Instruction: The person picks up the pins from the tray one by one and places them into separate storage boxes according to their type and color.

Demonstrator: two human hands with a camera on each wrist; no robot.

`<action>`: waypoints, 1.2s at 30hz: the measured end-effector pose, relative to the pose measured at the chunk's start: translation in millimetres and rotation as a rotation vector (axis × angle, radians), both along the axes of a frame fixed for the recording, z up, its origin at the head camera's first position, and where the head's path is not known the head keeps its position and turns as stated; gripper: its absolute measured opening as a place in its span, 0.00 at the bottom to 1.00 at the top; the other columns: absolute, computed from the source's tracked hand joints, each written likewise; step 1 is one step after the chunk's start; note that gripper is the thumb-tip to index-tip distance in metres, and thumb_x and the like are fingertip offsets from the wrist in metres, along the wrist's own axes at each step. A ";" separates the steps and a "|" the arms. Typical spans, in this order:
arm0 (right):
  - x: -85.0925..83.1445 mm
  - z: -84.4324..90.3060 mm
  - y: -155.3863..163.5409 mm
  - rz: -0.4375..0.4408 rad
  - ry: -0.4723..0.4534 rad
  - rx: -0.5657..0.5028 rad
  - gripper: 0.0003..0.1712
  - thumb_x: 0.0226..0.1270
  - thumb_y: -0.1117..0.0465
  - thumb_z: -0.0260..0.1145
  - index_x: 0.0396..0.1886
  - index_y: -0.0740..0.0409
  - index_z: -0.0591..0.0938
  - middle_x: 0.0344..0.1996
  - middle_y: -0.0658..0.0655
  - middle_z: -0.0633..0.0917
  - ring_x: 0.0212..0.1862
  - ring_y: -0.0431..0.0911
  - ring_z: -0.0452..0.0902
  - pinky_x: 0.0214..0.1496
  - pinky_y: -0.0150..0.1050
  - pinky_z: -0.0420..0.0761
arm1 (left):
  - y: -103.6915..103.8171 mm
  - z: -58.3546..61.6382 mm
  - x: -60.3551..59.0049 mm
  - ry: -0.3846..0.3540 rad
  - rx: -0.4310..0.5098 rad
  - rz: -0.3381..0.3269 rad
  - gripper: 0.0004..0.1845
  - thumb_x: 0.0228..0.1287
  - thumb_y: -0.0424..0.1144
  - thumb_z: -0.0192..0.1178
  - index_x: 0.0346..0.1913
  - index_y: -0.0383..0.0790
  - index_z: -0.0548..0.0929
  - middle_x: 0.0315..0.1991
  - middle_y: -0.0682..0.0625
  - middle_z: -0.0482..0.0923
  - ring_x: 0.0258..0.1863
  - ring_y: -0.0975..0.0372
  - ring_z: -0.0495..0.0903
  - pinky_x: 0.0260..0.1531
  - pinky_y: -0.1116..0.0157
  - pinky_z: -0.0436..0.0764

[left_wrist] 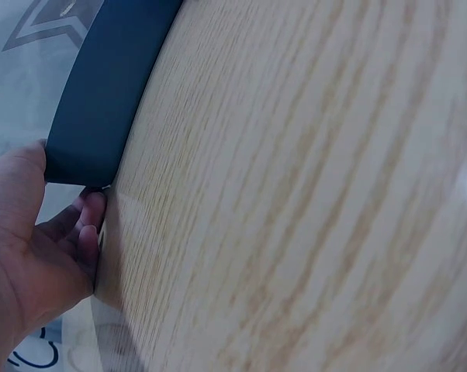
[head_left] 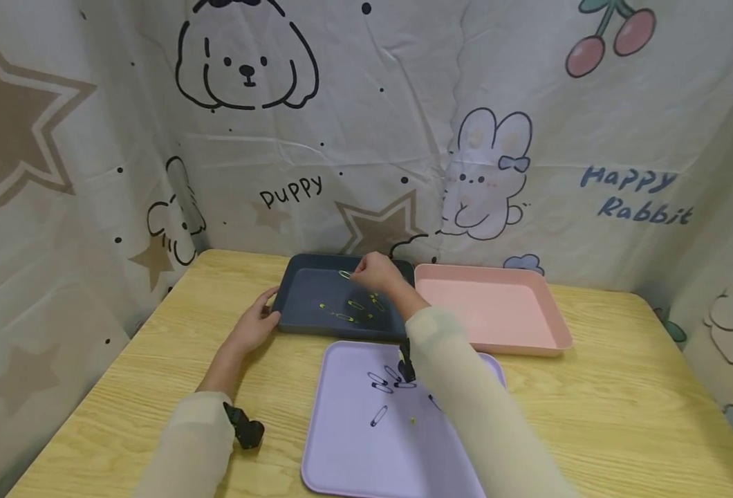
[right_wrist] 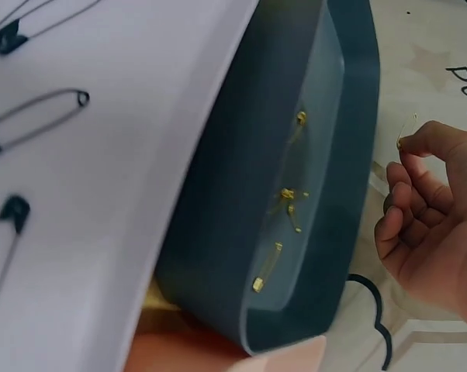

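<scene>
"If you begin nearest the person, what lies there?"

"A purple tray [head_left: 354, 460] on the wooden table [head_left: 628, 415], with the right sleeve [head_left: 485, 394] crossing over its right side. Black safety pins [head_left: 382, 388] lie on it. Most form a loose group towards the back; one sits nearer, slanting from near left to far right. There's also a small yellow bit [head_left: 413, 420], too tiny to make out."

"And behind that?"

"The dark tray [head_left: 307, 290], its long side running left to right. The left hand [head_left: 257, 325] grips its near left corner, thumb against the rim, the other fingers curled low beside the base."

"Anything in it?"

"Yellow safety pins [head_left: 355, 304], scattered. Some lie nearly sideways, while one on the right points more front to back."

"Where's the right hand?"

"The right hand [head_left: 375, 273] is over the back half of the dark tray. Its thumb and forefinger pinch one held pin [head_left: 344, 274], also yellow; the remaining fingers curl towards the palm."

"Which way does that one point?"

"Its free end points left, away from the fingertips, the long axis sloping slightly. I can't tell whether it's fastened."

"And beyond?"

"A pink tray [head_left: 491, 304] sits just right of the dark one; at the very back hangs a printed curtain [head_left: 373, 138]."
</scene>
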State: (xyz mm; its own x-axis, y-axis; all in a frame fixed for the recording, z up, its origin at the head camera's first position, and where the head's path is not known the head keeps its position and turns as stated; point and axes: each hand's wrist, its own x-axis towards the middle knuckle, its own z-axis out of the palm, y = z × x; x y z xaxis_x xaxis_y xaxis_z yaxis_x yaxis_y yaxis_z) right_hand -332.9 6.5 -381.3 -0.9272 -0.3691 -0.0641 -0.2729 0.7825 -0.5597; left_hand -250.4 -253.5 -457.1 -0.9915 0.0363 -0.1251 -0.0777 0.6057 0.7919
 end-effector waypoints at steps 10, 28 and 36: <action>-8.9 -22.4 -4.2 -0.087 -0.036 0.038 0.12 0.61 0.53 0.62 0.27 0.55 0.85 0.24 0.48 0.82 0.27 0.42 0.75 0.33 0.37 0.75 | -0.5 -0.1 -0.6 0.000 0.009 0.009 0.32 0.70 0.39 0.43 0.74 0.49 0.48 0.62 0.31 0.64 0.59 0.45 0.65 0.51 0.53 0.68; -1.3 -37.8 5.6 -0.111 0.007 -0.004 0.13 0.64 0.56 0.60 0.42 0.58 0.83 0.42 0.56 0.85 0.43 0.49 0.80 0.48 0.44 0.77 | -0.4 0.0 -0.6 -0.008 -0.005 0.020 0.32 0.69 0.40 0.43 0.74 0.50 0.49 0.65 0.31 0.61 0.63 0.43 0.63 0.59 0.45 0.64; 0.0 -32.1 13.3 -0.066 -0.009 0.007 0.13 0.64 0.55 0.60 0.44 0.55 0.82 0.27 0.54 0.86 0.25 0.43 0.80 0.33 0.37 0.75 | -0.5 0.3 -0.7 -0.016 -0.002 0.019 0.32 0.70 0.39 0.43 0.74 0.50 0.48 0.64 0.31 0.62 0.62 0.44 0.63 0.57 0.46 0.65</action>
State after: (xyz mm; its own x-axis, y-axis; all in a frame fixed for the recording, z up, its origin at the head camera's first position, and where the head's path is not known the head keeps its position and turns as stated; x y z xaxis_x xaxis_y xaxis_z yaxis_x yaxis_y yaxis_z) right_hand -333.0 19.8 -413.4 -0.9489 -0.3063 -0.0753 -0.2150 0.8026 -0.5564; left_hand -251.1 -254.0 -456.8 -0.9898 0.0175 -0.1415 -0.1021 0.6055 0.7893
